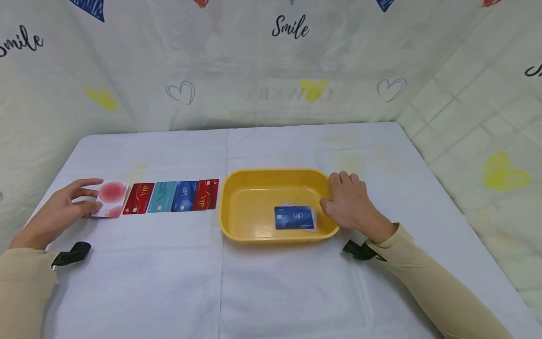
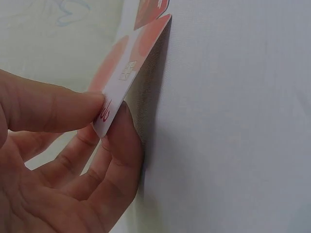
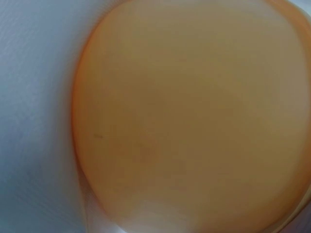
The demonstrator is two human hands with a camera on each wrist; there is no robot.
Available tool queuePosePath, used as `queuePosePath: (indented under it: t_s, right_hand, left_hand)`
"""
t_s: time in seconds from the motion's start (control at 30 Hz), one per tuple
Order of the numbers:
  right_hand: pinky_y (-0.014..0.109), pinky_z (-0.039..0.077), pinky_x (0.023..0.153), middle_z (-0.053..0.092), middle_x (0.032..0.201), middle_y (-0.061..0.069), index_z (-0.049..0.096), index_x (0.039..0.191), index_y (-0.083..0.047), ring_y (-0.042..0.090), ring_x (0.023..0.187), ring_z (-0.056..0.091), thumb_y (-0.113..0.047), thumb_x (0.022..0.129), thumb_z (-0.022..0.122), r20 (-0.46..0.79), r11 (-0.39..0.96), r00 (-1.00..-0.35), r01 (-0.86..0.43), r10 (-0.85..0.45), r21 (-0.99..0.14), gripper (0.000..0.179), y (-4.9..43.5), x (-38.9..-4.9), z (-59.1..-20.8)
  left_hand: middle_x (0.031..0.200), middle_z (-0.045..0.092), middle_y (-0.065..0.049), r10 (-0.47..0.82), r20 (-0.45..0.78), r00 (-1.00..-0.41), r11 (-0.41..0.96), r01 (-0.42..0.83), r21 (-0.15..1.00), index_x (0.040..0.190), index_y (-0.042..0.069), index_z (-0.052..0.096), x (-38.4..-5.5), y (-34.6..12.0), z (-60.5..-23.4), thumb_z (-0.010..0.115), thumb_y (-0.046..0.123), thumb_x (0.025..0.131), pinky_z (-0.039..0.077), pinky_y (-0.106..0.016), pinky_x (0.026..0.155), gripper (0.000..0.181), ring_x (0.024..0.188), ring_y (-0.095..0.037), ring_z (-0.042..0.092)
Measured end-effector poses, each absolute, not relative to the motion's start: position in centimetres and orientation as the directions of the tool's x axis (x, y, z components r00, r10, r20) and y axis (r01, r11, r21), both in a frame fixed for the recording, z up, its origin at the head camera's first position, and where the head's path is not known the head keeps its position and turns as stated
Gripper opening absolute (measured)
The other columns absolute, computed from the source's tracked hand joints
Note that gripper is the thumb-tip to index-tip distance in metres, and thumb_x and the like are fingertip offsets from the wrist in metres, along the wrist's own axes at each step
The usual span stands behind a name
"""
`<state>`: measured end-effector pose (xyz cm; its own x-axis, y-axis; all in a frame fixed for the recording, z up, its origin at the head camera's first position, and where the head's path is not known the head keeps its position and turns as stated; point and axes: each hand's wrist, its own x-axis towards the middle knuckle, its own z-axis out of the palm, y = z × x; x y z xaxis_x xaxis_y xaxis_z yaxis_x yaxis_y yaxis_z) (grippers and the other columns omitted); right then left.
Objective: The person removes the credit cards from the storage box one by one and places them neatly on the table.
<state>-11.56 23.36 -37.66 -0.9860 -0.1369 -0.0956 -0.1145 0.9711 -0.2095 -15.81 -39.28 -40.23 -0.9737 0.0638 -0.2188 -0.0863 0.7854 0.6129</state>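
Observation:
My left hand [image 1: 63, 212] pinches a white card with pink circles [image 1: 111, 200] at its left edge, between thumb and fingers. In the left wrist view the card [image 2: 121, 77] is tilted, its near edge raised off the cloth. It stands at the left end of a row with a red VIP card [image 1: 138, 198], a teal card [image 1: 163, 197], a blue card [image 1: 184, 196] and another red card [image 1: 206, 194]. My right hand [image 1: 351, 202] grips the right rim of a yellow tray [image 1: 254, 176]. Inside lies a blue VIP card [image 1: 294, 218] partly covering a pale card [image 1: 314, 221].
A white cloth [image 1: 275, 292] covers the table. Behind it and at the sides hangs a pale curtain [image 1: 237, 66] printed with hearts and words. Dark straps [image 1: 73, 253] show at both wrists. The tray's yellow wall [image 3: 189, 116] fills most of the right wrist view.

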Motion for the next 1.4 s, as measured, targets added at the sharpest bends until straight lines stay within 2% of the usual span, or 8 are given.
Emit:
queuePosePath:
  t_s: [0.17,0.33,0.4,0.5,0.63,0.8,1.23,1.4]
  right_hand:
    - [0.041,0.024,0.075,0.041,0.094,0.015,0.044,0.101,-0.001,0.035,0.092,0.036,-0.024,0.091,0.044,-0.092,0.971,-0.986,-0.114,-0.136,-0.21,0.026,23.45,-11.62,-37.69]
    - [0.04,0.023,0.074,0.04,0.093,0.015,0.044,0.099,-0.001,0.035,0.09,0.036,-0.024,0.091,0.043,-0.088,0.969,-0.987,-0.115,-0.137,-0.217,0.024,23.44,-11.64,-37.74]
    - [0.04,0.023,0.074,0.04,0.093,0.015,0.044,0.1,-0.001,0.035,0.09,0.036,-0.023,0.091,0.043,-0.088,0.969,-0.986,-0.116,-0.138,-0.218,0.024,23.39,-11.66,-37.76]
    - [0.041,0.024,0.075,0.041,0.093,0.015,0.045,0.1,0.0,0.035,0.091,0.036,-0.023,0.091,0.043,-0.088,0.969,-0.987,-0.116,-0.138,-0.216,0.025,23.39,-11.69,-37.76]
    - [0.041,0.024,0.076,0.04,0.094,0.015,0.045,0.101,0.0,0.035,0.092,0.036,-0.024,0.092,0.044,-0.092,0.97,-0.986,-0.117,-0.139,-0.214,0.025,23.41,-11.73,-37.82]
    - [0.041,0.024,0.076,0.041,0.095,0.015,0.045,0.102,-0.001,0.035,0.092,0.036,-0.024,0.091,0.044,-0.089,0.97,-0.986,-0.117,-0.139,-0.213,0.025,23.43,-11.78,-37.88]
    - [0.041,0.025,0.076,0.042,0.095,0.015,0.046,0.104,0.001,0.035,0.093,0.037,-0.023,0.091,0.044,-0.084,0.97,-0.987,-0.118,-0.139,-0.214,0.027,23.38,-11.77,-37.93]
    - [0.04,0.024,0.075,0.041,0.094,0.015,0.045,0.101,0.0,0.035,0.09,0.036,-0.023,0.091,0.044,-0.078,0.969,-0.987,-0.121,-0.141,-0.217,0.025,23.37,-11.74,-37.94]
  left_hand:
    - [0.15,0.039,-0.033,0.055,-0.242,-0.969,0.811,-0.098,0.577,0.163,0.011,0.022,-15.96,-39.23,-40.12,0.055,0.032,0.105,0.048,-0.012,0.069,0.07,0.091,0.008,0.05]
    - [0.152,0.037,-0.033,0.057,-0.268,-0.962,0.821,-0.108,0.561,0.164,0.012,0.021,-16.11,-39.08,-39.97,0.051,0.036,0.106,0.048,-0.016,0.072,0.07,0.117,-0.029,0.05]
    - [0.152,0.036,-0.034,0.055,-0.276,-0.96,0.82,-0.114,0.56,0.164,0.011,0.02,-16.19,-39.04,-39.92,0.05,0.036,0.107,0.047,-0.02,0.074,0.07,0.126,-0.044,0.044]
    - [0.153,0.034,-0.035,0.055,-0.288,-0.956,0.821,-0.121,0.559,0.164,0.011,0.019,-16.39,-38.96,-39.82,0.049,0.036,0.107,0.046,-0.027,0.077,0.07,0.134,-0.054,0.036]
    - [0.154,0.032,-0.035,0.061,-0.306,-0.95,0.822,-0.126,0.555,0.164,0.009,0.018,-16.56,-38.86,-39.68,0.048,0.036,0.107,0.054,-0.046,0.086,0.07,0.136,-0.056,0.035]
    - [0.156,0.03,-0.036,0.072,-0.327,-0.942,0.819,-0.132,0.559,0.164,0.008,0.017,-16.62,-38.81,-39.65,0.045,0.037,0.107,0.047,-0.07,0.097,0.07,0.135,-0.054,0.039]
    - [0.158,0.029,-0.035,0.073,-0.338,-0.938,0.817,-0.137,0.559,0.164,0.008,0.018,-16.42,-39.0,-39.66,0.043,0.041,0.108,0.04,-0.074,0.1,0.07,0.139,-0.056,0.034]
    - [0.158,0.03,-0.034,0.067,-0.338,-0.939,0.819,-0.142,0.555,0.164,0.008,0.018,-16.39,-38.87,-39.68,0.045,0.045,0.107,0.043,-0.072,0.099,0.074,0.137,-0.054,0.037]
